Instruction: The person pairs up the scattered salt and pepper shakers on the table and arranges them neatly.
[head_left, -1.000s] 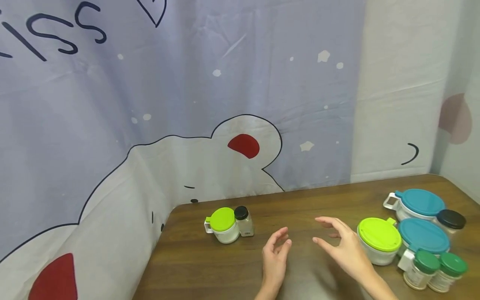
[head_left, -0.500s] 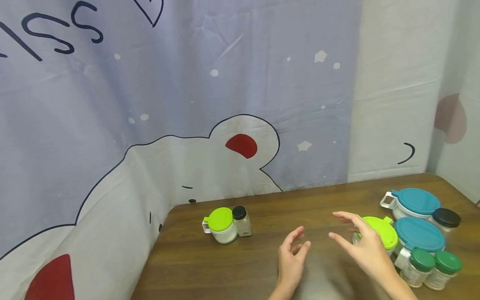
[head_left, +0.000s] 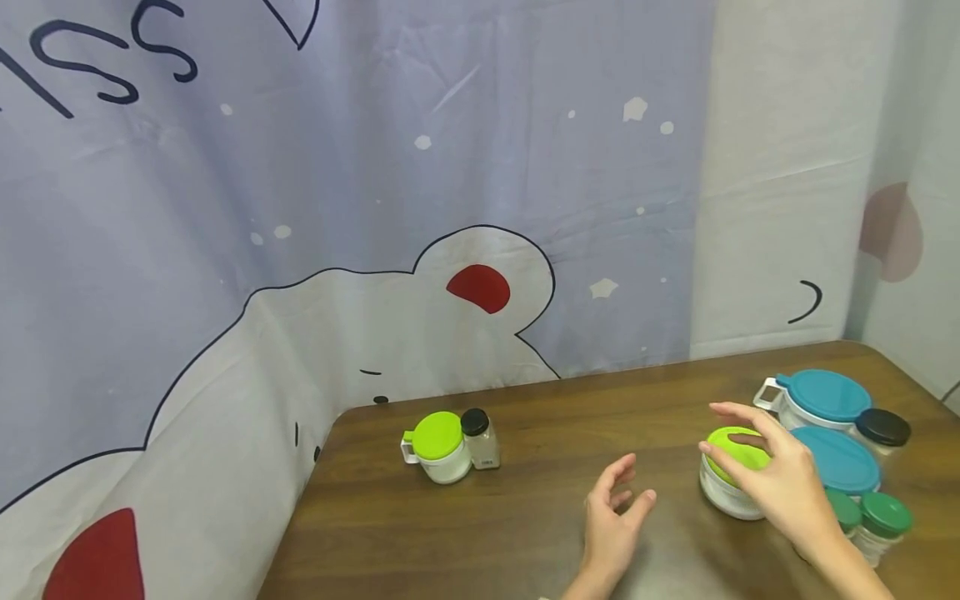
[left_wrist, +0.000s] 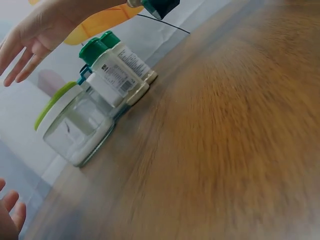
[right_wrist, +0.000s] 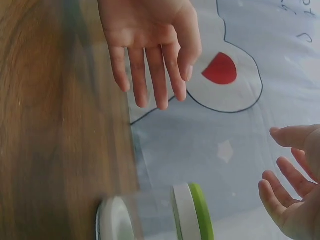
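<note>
My right hand hovers with parted, bent fingers over a glass jar with a lime-green lid; nothing is in its grasp. To its left my left hand hangs above the table, fingers relaxed, also holding nothing. The left wrist view shows the jar's clear wall standing beside shakers with green caps. In the right wrist view the jar's lime-green lid lies below the right hand, apart from it. Part of the jar and one shaker are hidden behind the right hand in the head view.
Two blue-lidded jars and a black-lidded jar cluster at the right. Far left on the wooden table stand another lime-lidded jar and a black-capped shaker. A printed curtain hangs behind.
Both hands have moved right; the right hand has come over the lime-lidded jar and covers part of it. The head view has turned slightly right. The jars stand where they were.
</note>
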